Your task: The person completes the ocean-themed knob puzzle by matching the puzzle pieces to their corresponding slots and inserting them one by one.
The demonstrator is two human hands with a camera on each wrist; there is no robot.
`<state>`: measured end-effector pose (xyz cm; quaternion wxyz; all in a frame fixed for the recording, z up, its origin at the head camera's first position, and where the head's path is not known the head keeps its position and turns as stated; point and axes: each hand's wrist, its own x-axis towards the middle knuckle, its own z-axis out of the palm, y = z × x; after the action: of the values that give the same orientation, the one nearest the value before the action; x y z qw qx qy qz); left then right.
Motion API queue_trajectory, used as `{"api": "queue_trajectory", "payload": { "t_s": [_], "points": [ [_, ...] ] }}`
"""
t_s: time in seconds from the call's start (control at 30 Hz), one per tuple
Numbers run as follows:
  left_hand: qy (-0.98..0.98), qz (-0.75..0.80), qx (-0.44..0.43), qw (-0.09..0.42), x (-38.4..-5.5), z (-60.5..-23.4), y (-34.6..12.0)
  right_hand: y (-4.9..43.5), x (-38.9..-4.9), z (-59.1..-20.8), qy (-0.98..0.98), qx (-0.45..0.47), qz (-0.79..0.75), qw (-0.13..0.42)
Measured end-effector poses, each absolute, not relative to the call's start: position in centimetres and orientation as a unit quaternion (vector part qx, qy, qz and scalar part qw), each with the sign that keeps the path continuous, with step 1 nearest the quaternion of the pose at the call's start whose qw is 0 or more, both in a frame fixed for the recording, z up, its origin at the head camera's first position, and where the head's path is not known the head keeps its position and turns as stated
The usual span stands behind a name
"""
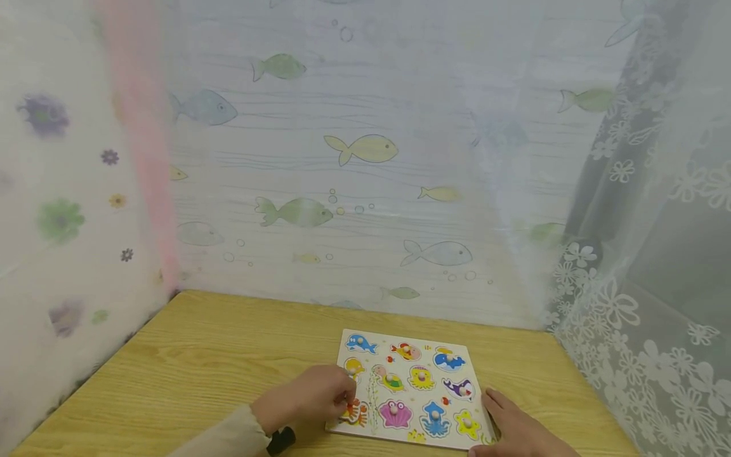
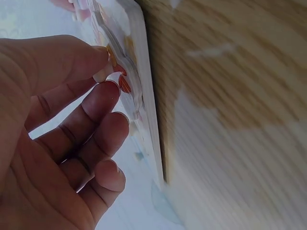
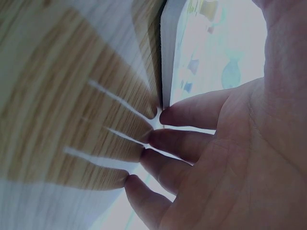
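A wooden peg puzzle board (image 1: 402,349) with sea-animal pieces lies on the table. My left hand (image 1: 320,393) is at its left edge, where thumb and index finger (image 2: 108,91) pinch the small wooden knob of the orange-red crab piece (image 1: 360,412). The piece's thick edge shows right at the board's surface in the left wrist view. The other fingers of that hand are bent loosely beside it. My right hand (image 1: 520,428) rests at the board's right front corner, its fingers (image 3: 192,112) touching the table and the board's side edge.
Other knobbed pieces sit in the board, among them a pink shell (image 1: 395,416), a blue squid (image 1: 436,424), a yellow starfish (image 1: 467,426) and a turtle (image 1: 391,379). A fish-print curtain (image 1: 365,190) hangs behind the wooden table (image 1: 228,343); lace fabric (image 1: 628,317) hangs at right.
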<state>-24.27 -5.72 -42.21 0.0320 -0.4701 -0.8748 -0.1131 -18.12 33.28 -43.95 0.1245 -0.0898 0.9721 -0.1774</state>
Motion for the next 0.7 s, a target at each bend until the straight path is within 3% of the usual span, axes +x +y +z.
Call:
{"api": "queue_trajectory", "payload": {
  "t_s": [0.7],
  "points": [
    [-0.876,-0.107,-0.470,0.009,-23.6,-42.2,-4.2,33.3,-18.2,-43.9,0.970,-0.098,-0.183,0.128]
  ]
}}
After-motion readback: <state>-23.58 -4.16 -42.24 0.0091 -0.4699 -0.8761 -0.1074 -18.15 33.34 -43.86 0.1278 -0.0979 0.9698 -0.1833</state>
